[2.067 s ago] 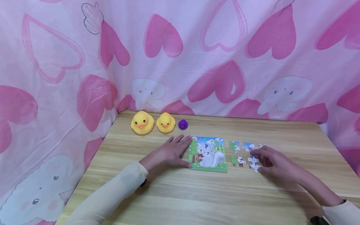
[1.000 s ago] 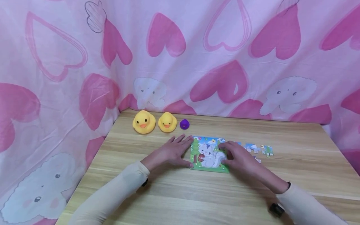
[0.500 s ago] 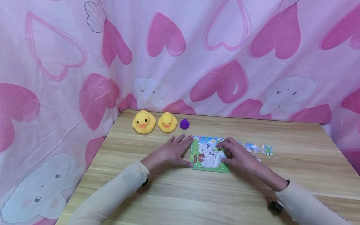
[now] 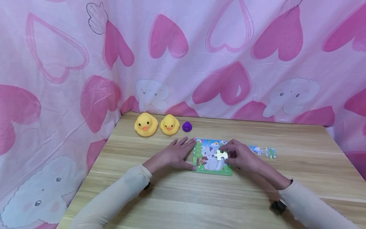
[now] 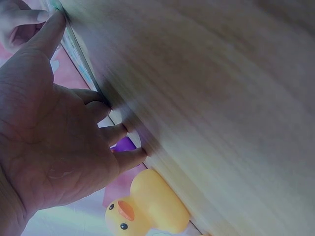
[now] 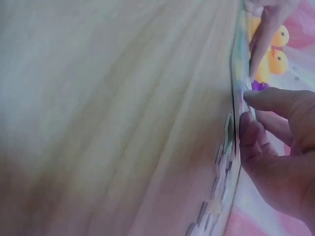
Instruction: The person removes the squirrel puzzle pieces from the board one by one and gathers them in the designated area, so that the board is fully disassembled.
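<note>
One big duck [image 4: 146, 124] stands near the back left corner of the table [image 4: 171, 197]; a mid-size duck [image 4: 170, 124] and a purple duck [image 4: 187, 127] continue the row, narrow gaps between them, a strip of wood separating all three from the curtain [image 4: 168, 35] along the back edge. In front of them the left hand [image 4: 175, 156] is spread wide — its fingertips and thumb at the left edge of the board [image 4: 211, 172], the thumb by the near corner. Wood stretches from the board's near edge towards the person, between the two sleeves [image 4: 114, 194]. The board lies flat, a squirrel picture [image 4: 210, 164] above its green lower border. Over its right half the right hand [image 4: 240, 156] holds a puzzle piece [image 4: 219, 156], pinched between thumb and finger; whether the piece touches the board, I cannot tell. Just right of it lie loose pieces [image 4: 256, 150], some partly hidden by that hand — well apart from the table's right edge.
</note>
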Action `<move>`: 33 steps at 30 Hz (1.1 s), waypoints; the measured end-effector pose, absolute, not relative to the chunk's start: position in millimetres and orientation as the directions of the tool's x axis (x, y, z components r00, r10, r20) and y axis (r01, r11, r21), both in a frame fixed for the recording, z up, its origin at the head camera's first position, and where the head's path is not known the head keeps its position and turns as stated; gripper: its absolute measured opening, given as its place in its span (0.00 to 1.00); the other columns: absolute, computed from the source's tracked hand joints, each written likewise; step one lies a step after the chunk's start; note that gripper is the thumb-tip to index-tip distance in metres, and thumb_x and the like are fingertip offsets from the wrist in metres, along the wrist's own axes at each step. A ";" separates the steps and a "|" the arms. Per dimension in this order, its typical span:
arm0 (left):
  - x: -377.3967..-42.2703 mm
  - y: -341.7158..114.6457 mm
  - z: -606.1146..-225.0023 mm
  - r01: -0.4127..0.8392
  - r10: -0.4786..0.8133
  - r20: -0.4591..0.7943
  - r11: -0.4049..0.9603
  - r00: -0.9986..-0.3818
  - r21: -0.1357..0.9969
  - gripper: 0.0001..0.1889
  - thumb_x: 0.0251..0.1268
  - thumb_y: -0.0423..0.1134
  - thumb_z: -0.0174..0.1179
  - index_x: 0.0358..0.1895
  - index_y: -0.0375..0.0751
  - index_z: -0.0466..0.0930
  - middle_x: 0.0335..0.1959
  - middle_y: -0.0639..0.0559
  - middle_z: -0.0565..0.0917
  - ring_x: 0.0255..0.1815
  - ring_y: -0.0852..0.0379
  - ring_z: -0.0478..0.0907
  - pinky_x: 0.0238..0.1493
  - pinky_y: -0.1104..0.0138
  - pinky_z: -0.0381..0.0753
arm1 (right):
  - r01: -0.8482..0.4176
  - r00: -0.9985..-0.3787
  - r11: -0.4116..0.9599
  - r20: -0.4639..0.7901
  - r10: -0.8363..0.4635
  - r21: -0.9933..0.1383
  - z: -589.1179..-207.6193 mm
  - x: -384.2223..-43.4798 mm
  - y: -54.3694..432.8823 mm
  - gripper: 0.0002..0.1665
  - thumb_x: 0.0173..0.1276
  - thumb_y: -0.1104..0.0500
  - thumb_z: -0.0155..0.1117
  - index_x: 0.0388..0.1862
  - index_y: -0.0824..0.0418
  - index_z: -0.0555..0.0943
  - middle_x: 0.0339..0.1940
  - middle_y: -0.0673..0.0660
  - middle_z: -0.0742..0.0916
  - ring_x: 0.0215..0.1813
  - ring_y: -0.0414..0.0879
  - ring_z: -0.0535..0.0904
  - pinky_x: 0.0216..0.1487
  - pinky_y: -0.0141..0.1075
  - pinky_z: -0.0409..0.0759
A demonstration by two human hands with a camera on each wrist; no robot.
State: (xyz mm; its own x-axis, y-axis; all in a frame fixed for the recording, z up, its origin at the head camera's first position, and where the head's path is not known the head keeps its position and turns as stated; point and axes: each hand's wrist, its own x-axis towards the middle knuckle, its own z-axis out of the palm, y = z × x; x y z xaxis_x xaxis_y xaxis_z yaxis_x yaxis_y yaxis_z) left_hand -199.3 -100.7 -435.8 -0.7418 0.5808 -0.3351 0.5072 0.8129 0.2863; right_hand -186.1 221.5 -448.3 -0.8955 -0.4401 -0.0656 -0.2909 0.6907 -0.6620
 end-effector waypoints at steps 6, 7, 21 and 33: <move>-199.6 -101.1 -436.5 0.514 0.586 -0.333 0.810 -0.739 0.283 0.61 0.63 0.76 0.62 0.89 0.50 0.40 0.91 0.54 0.42 0.92 0.45 0.36 0.90 0.41 0.39 | -0.281 -0.906 0.641 -0.023 -0.424 -0.714 -442.9 -180.6 250.3 0.28 0.68 0.61 0.77 0.66 0.50 0.85 0.55 0.53 0.84 0.45 0.43 0.81 0.42 0.29 0.84; -199.7 -101.2 -436.7 0.513 0.585 -0.334 0.810 -0.739 0.284 0.61 0.63 0.76 0.62 0.89 0.50 0.41 0.91 0.54 0.42 0.92 0.45 0.36 0.90 0.42 0.39 | -0.289 -0.905 0.636 -0.011 -0.425 -0.716 -440.5 -178.3 257.6 0.28 0.67 0.61 0.77 0.66 0.50 0.85 0.54 0.53 0.84 0.44 0.42 0.81 0.41 0.29 0.85; -200.9 -100.3 -435.6 0.508 0.582 -0.343 0.812 -0.737 0.286 0.61 0.63 0.76 0.62 0.89 0.51 0.40 0.91 0.55 0.42 0.92 0.45 0.36 0.90 0.41 0.38 | -0.374 -0.905 0.680 0.089 -0.415 -0.630 -431.9 -141.4 376.1 0.29 0.62 0.68 0.79 0.63 0.58 0.85 0.47 0.51 0.84 0.40 0.36 0.81 0.38 0.26 0.85; -200.2 -100.8 -439.1 0.505 0.578 -0.346 0.815 -0.739 0.283 0.62 0.62 0.77 0.62 0.89 0.52 0.40 0.91 0.56 0.42 0.92 0.46 0.35 0.90 0.42 0.39 | -0.361 -0.911 0.762 0.027 -0.413 -0.538 -450.1 -133.3 396.6 0.27 0.62 0.66 0.79 0.60 0.52 0.86 0.45 0.47 0.84 0.41 0.33 0.77 0.39 0.27 0.82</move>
State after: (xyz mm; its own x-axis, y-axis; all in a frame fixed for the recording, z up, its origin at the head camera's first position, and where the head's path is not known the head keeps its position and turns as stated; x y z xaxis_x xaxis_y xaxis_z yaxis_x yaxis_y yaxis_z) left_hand -200.2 -100.8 -439.1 -0.7390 0.5783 -0.3457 0.5054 0.8151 0.2832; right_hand -133.3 396.6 -450.1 -0.9105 -0.4126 0.0269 -0.3610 0.7618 -0.5379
